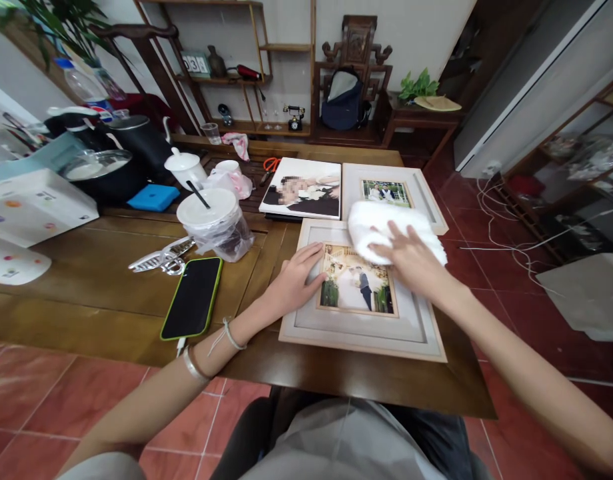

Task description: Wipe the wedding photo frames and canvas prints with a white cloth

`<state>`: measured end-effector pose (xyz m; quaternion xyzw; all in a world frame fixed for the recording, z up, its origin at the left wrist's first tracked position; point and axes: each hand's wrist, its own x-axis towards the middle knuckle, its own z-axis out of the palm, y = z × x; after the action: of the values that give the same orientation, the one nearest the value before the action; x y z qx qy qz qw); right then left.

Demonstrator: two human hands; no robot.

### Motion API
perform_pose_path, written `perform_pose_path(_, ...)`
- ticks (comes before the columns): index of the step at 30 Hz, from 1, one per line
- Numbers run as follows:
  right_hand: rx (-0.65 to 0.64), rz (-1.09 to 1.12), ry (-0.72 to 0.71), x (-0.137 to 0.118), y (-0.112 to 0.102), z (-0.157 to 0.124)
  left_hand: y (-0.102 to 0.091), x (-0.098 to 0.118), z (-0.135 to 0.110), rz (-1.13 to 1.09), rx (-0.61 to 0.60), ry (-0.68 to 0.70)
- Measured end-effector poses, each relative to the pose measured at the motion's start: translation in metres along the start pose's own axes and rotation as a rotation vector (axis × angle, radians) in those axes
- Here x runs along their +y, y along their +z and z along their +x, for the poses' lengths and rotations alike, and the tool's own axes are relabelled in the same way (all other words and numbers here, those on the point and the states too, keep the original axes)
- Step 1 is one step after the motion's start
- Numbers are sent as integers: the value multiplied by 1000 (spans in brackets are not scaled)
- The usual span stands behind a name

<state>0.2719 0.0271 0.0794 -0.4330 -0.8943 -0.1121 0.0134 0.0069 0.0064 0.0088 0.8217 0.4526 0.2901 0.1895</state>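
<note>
A pale framed photo [361, 327] lies flat at the near edge of the wooden table [111, 280]. My left hand [291, 283] rests on the frame's left border, fingers stretched flat. My right hand [411, 257] presses a white fluffy cloth [381, 223] onto the frame's upper right part, fingers spread over the cloth. Behind it lie a second framed photo [391, 190] and a frameless canvas print [304, 187].
A phone in a green case [194, 297] lies left of the frame, with metal tongs [159, 260] and a lidded plastic cup in a bag [211, 220] beyond. Pots, a white teapot and boxes crowd the far left. Cables trail over the red tile floor at right.
</note>
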Motion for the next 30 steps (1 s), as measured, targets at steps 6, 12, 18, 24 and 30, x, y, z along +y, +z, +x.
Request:
perform_pose_path(6, -177, 66, -157, -29, -14, -33, -1, 3, 0, -5, 14, 2)
perform_pose_path(12, -106, 116, -230, -68, -42, -89, 0, 2, 0, 2, 11, 4)
perform_pose_path(18, -230, 419, -220, -63, -73, -99, 0, 0, 0, 9, -6, 19)
perform_pose_path(24, 14, 576, -111, -5, -70, -68, -1, 2, 1, 0, 11, 26)
perform_pose_path(30, 197, 157, -66, 1, -20, -11, -1, 4, 0, 24, -15, -6)
